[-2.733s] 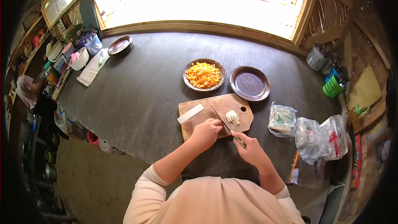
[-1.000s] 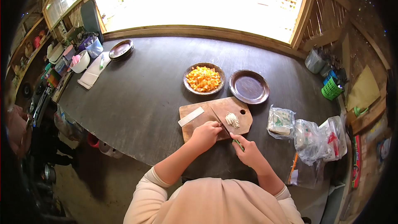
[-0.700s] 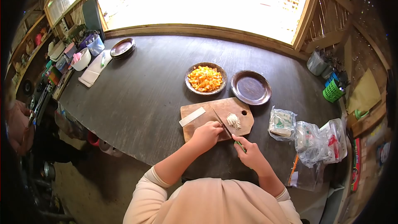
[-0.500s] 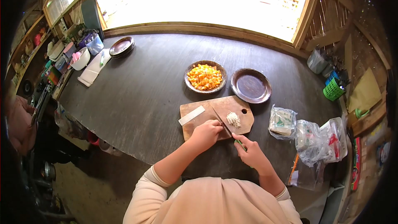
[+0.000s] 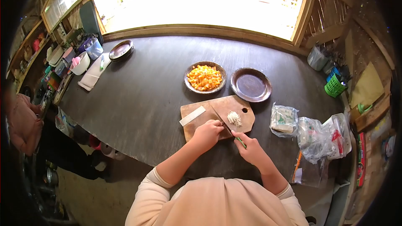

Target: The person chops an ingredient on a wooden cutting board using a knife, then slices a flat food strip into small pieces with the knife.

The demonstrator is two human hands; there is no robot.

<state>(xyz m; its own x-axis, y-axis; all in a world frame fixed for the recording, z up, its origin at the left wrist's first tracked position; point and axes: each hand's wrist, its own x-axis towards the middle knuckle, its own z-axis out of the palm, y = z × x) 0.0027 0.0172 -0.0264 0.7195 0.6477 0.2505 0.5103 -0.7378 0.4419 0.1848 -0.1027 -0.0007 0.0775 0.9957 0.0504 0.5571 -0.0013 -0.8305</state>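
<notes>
My right hand (image 5: 252,150) is wrapped round the green handle of a knife (image 5: 240,142). Its blade lies slantwise over a wooden cutting board (image 5: 247,123). Against the left side of the blade, my left hand (image 5: 209,134) has its fingers curled and closed; whatever is under them is hidden. To the right of the blade sits a small heap of thin white strips (image 5: 234,119). A flat, pale rectangular piece (image 5: 192,116) lies on the board's left part.
Behind the board stand a bowl of orange cubes (image 5: 204,78) and a dark plate (image 5: 251,84). Plastic-wrapped packages (image 5: 284,119) lie to the right, near a green basket (image 5: 335,86). Stacked plates (image 5: 121,50) are at the far left. Another person (image 5: 26,121) stands at the left edge.
The view has shifted slightly. My hands and the knife keep nearly the same place on the board. At the left, the other person has come further into view.
</notes>
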